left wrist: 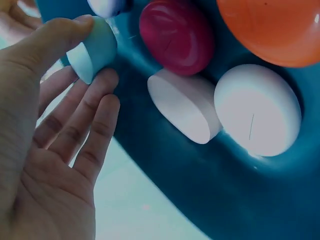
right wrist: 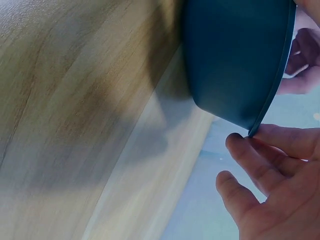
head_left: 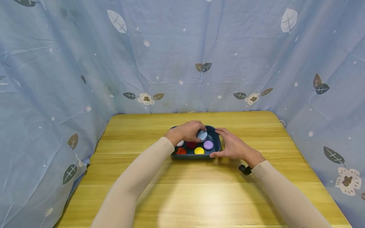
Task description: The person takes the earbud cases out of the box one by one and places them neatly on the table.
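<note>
A dark blue rectangular tray [head_left: 194, 157] stands on the table with several smooth, rounded, egg-like pieces inside. Over its back part, my left hand [head_left: 186, 131] pinches a light blue rounded piece [head_left: 202, 136] with a flat side, seen between thumb and fingertips in the left wrist view. At the tray's right end, my right hand [head_left: 234, 146] grips the rim, thumb at the front corner and fingers at the back. Inside lie a purple piece [head_left: 208, 145], a yellow one [head_left: 199, 151], a dark red one [left wrist: 177, 37], an orange one [left wrist: 280, 30] and two white ones [left wrist: 257, 110].
The wood-grain table [head_left: 137, 133] reaches back to a patterned blue curtain [head_left: 176, 57], which also hangs along both sides. A small black device [head_left: 245, 169] sits at my right wrist.
</note>
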### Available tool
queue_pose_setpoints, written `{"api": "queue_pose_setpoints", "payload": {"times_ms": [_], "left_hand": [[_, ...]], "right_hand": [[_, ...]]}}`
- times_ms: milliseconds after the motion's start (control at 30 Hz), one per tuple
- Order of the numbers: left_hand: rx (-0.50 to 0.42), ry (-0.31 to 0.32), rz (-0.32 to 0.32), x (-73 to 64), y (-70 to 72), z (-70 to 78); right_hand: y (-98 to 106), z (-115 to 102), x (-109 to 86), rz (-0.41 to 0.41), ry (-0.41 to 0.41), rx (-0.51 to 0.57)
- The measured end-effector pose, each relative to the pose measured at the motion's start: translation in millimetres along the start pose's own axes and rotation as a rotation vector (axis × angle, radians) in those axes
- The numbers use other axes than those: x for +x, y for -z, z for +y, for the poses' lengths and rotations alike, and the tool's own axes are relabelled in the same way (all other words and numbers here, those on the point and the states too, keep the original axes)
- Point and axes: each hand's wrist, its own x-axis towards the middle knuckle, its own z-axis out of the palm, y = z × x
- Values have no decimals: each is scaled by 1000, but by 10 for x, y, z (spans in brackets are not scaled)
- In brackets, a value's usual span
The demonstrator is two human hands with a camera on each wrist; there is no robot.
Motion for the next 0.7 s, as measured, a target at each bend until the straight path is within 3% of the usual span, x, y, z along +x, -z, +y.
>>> {"api": "queue_pose_setpoints", "payload": {"times_ms": [200,400,700], "left_hand": [[-79,3,83,-182,80,-22],[-153,25,184,-453,153,-69],[-104,96,301,-906,221,-260]], "right_hand": [[-2,1,-15,16,12,-3],[-15,-7,-14,18,5,-8],[-30,-3,-22,23,6,-21]]}}
